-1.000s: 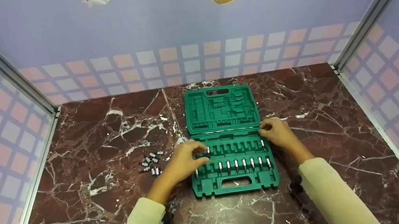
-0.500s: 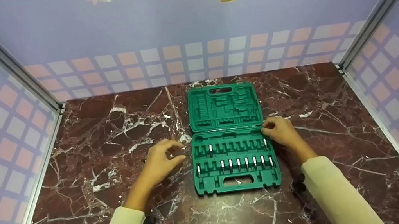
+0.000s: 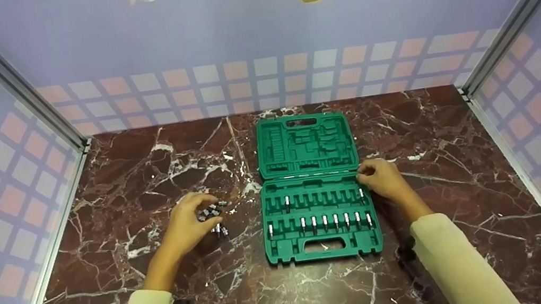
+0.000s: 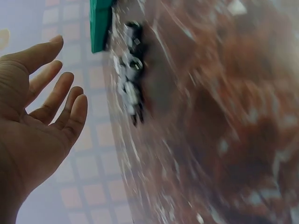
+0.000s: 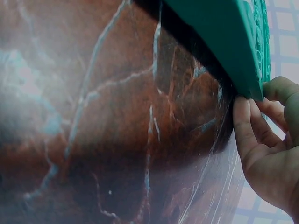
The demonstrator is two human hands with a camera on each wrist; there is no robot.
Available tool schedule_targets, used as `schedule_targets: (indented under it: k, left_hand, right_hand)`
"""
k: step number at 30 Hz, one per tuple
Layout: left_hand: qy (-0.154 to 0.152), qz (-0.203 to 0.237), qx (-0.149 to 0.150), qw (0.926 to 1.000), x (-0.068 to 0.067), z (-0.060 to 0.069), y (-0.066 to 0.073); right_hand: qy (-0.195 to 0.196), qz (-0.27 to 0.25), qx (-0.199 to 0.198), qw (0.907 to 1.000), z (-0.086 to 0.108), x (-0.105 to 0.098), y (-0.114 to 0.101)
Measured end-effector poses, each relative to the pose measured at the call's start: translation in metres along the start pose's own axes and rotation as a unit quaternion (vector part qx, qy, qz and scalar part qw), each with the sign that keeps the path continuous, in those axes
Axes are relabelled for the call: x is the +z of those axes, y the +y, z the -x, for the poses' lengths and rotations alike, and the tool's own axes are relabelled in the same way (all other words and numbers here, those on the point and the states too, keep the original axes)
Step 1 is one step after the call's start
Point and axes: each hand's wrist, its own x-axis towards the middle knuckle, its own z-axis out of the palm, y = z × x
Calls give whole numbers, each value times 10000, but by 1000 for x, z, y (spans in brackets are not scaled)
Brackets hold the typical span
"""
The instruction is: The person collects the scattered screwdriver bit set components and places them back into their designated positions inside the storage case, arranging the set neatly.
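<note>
A green socket case (image 3: 274,194) lies unfolded on the tabletop, its lid flat at the far side. Silver bit sockets (image 3: 325,220) stand in its slots, most of them in the near row. My left hand (image 3: 185,226) hovers over a small loose pile of bit sockets (image 3: 220,229) left of the case. Its fingers are bent but spread, with nothing between them; in the left wrist view the pile (image 4: 133,88) lies beyond the fingertips. At the case's right side near the hinge, my right hand (image 3: 385,180) pinches the case edge (image 5: 250,84) between thumb and fingers.
The dark red marbled tabletop (image 3: 324,294) carries the case and the pile. Purple panels with a checked band (image 3: 266,85) close off the back and both sides, with metal posts (image 3: 51,120) at the corners.
From the case's left part my left hand has moved left to the loose pile, leaving a bit socket standing in the far row. The right hand stays at the case edge.
</note>
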Motion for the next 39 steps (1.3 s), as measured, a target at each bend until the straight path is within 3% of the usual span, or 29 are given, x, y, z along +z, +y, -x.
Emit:
schedule_targets:
  k: [8,13,24,39]
  left_hand:
    - [-229,-399,-402,9981,-6,10,-25]
    - [-203,-493,-448,9976,-4,13,-34]
    - [-251,-744,-646,9948,-1,15,-42]
    - [-166,-787,-501,9955,5,14,-47]
  right_hand:
    - [66,46,4,10000,-1,1,0]
    - [95,63,-26,9999,-2,0,0]
    - [60,56,36,10000,0,1,-3]
    - [126,46,14,9999,0,3,-1]
